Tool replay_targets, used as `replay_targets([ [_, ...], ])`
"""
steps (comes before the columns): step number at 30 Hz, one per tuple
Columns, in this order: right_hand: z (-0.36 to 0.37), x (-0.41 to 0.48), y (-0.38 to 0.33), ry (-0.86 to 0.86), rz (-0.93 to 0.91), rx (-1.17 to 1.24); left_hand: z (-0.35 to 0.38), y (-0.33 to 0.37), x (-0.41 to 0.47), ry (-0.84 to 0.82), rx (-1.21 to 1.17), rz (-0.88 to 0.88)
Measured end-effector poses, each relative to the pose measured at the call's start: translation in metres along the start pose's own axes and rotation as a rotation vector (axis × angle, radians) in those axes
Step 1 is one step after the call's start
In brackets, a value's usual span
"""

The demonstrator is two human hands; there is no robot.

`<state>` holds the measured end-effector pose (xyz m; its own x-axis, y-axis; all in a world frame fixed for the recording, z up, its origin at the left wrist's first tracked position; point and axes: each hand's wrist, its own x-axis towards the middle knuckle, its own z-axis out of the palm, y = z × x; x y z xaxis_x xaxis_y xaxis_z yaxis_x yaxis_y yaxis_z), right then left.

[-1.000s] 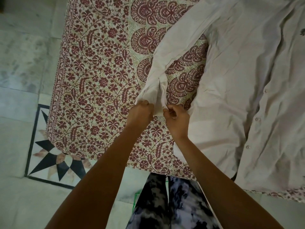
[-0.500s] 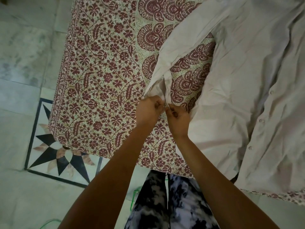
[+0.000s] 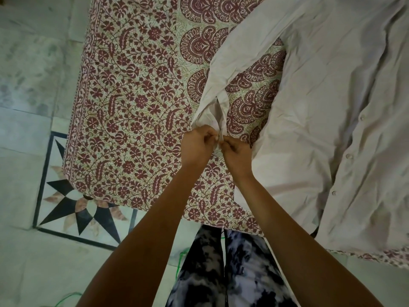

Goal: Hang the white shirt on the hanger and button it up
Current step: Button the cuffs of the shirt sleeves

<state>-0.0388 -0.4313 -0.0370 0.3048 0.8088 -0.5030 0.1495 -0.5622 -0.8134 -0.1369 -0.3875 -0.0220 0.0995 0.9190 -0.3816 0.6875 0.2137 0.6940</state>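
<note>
The white shirt (image 3: 321, 103) lies spread on the printed bedsheet (image 3: 137, 103). Its sleeve (image 3: 241, 56) reaches to the cuff (image 3: 212, 120), where the left hand (image 3: 197, 145) and the right hand (image 3: 238, 154) both pinch the cuff edge with curled fingers, close together.

A bed (image 3: 137, 103), apparently (maroon floral sheet (image 3: 115, 178)), bears the white shirt (image 3: 332, 103).

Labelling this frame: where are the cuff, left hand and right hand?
cuff (image 3: 209, 117), head view, fabric just above the hands
left hand (image 3: 197, 145), head view, back of hand
right hand (image 3: 238, 155), head view, back of hand
</note>
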Motion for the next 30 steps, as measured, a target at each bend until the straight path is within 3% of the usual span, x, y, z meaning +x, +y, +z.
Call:
replay_targets([
  [4,-0.003,0.002,0.002,-0.021,0.092,0.155,0.0,-0.001,0.001,-0.003,-0.026,-0.008],
  [10,-0.007,0.005,0.001,0.028,0.075,0.158,-0.003,0.0,0.004,-0.077,-0.077,-0.009],
  [16,-0.011,0.006,-0.004,0.052,-0.132,-0.105,-0.005,0.005,0.008,-0.101,-0.077,-0.06],
  [21,-0.005,0.007,-0.005,0.172,-0.212,-0.273,-0.001,0.013,0.01,-0.092,-0.068,-0.097],
  [30,-0.001,0.0,-0.002,0.258,-0.236,-0.247,-0.009,0.013,0.009,-0.217,-0.497,-0.319],
])
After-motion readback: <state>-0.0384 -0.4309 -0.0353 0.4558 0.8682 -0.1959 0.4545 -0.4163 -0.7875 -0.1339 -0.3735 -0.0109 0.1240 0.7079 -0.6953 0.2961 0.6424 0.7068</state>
